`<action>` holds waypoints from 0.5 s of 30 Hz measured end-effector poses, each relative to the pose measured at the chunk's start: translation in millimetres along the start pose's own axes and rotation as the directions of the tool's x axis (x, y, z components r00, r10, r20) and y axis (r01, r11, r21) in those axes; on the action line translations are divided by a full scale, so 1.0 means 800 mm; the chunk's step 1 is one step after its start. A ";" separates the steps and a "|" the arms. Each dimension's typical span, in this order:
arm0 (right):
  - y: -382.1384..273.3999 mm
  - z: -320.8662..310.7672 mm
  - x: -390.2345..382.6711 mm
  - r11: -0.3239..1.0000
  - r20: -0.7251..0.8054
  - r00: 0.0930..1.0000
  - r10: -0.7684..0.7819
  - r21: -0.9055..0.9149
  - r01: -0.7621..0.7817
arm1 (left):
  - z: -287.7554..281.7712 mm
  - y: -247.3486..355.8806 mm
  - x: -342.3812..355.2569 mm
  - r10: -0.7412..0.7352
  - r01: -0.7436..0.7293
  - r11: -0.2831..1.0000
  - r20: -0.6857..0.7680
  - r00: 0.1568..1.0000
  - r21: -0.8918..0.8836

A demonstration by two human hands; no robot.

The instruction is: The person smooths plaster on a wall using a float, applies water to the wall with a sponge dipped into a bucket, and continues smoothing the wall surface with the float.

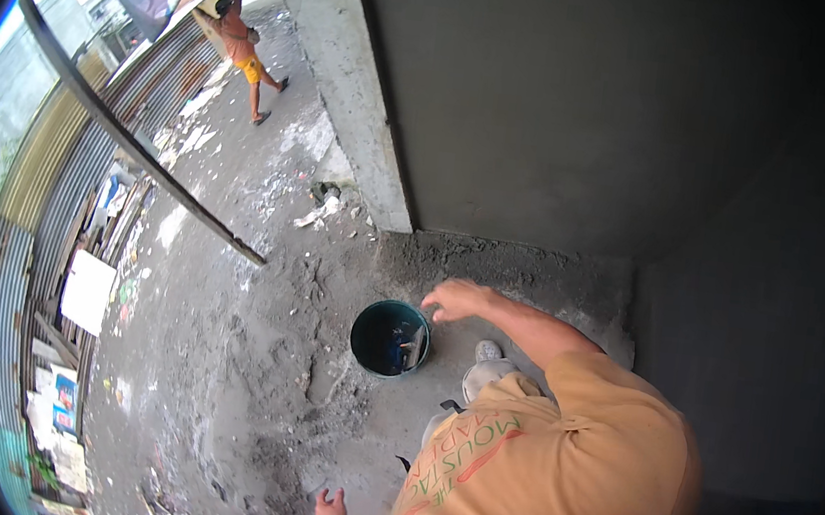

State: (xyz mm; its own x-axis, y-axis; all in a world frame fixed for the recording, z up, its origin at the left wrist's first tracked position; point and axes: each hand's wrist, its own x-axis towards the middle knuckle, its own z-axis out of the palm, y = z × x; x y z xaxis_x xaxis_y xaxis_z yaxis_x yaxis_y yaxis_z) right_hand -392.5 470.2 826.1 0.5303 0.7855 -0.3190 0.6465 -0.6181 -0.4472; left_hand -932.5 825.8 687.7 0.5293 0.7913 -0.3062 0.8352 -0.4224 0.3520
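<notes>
A dark green bucket (355, 344) stands on the grey ground ahead of me. It holds dark liquid and a pale, flat-sided tool (414, 347) leaning against its inner wall, whose kind I cannot make out. My right hand (458, 301) hangs just beside and above the bucket's rim, its fingers bent downward and slightly apart; I see no object in it. Lower in the view, my left hand (333, 511) is away from the bucket with its fingers spread, holding nothing visible. A shoe (489, 350) of mine shows close to the bucket.
A smooth dark grey wall (569, 103) and a concrete column (363, 102) rise beyond the bucket. One slanting pole (142, 154) crosses the left side. Farther off, a person (239, 43) in yellow shorts has raised arms. Corrugated metal sheets (5, 305) and scrap boards line the left.
</notes>
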 end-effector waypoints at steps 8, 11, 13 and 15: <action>0.078 0.027 -0.233 0.887 0.254 0.889 0.380 0.171 -0.428 | 0.129 0.056 0.010 -0.184 0.200 0.979 0.220 0.958 -0.050; 0.082 -0.006 -0.229 0.902 0.310 0.864 0.397 0.045 -0.430 | 0.078 0.066 0.078 -0.100 0.175 0.919 0.221 0.970 -0.353; 0.045 -0.055 -0.216 0.894 0.262 0.864 0.430 0.015 -0.449 | -0.016 0.166 0.117 -0.012 0.221 0.839 0.389 0.921 -0.498; 0.021 -0.078 -0.198 0.527 -0.069 0.953 0.295 0.844 -0.102 | -0.113 0.255 0.113 0.173 0.203 0.395 0.289 0.941 -0.896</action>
State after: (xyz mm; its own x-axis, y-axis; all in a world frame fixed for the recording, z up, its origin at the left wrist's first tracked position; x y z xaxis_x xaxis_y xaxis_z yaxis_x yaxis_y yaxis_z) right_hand -431.8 333.3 921.2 0.7340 0.5643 -0.3779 -0.1757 -0.3798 -0.9083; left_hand -727.9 851.4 812.0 0.6861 0.5438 -0.4833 0.3039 0.3894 0.8695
